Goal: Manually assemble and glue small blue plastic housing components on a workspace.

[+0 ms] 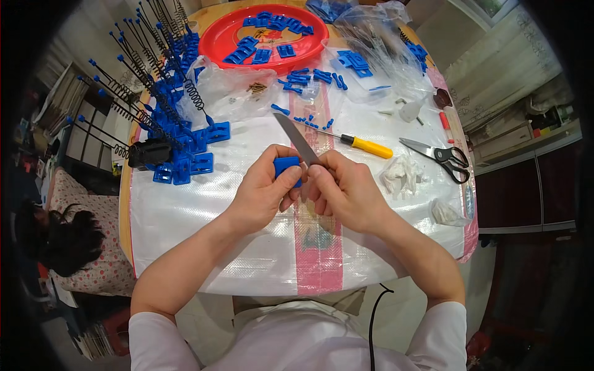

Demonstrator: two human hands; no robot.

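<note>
Over the middle of the table, my left hand (270,185) is closed on a blue plastic block (287,166), thumb across its face. Right beside it, my right hand (346,190) grips a knife (298,140), its flat grey blade slanting up and to the left; the handle is hidden in my fingers. The two hands nearly meet, and whether the blade touches the block I cannot tell. Just beyond them lie a yellow-handled screwdriver (371,147), tiny blue caps (307,120) and several blue bow-shaped plastic pieces (299,79).
Blue bases with black springs and rods (179,133) crowd the left side. A red tray (213,34) with blue parts stands at the back, near plastic bags (229,93). Black-handled scissors (445,159) and crumpled tissue (402,176) lie right. A person (86,235) is at the left.
</note>
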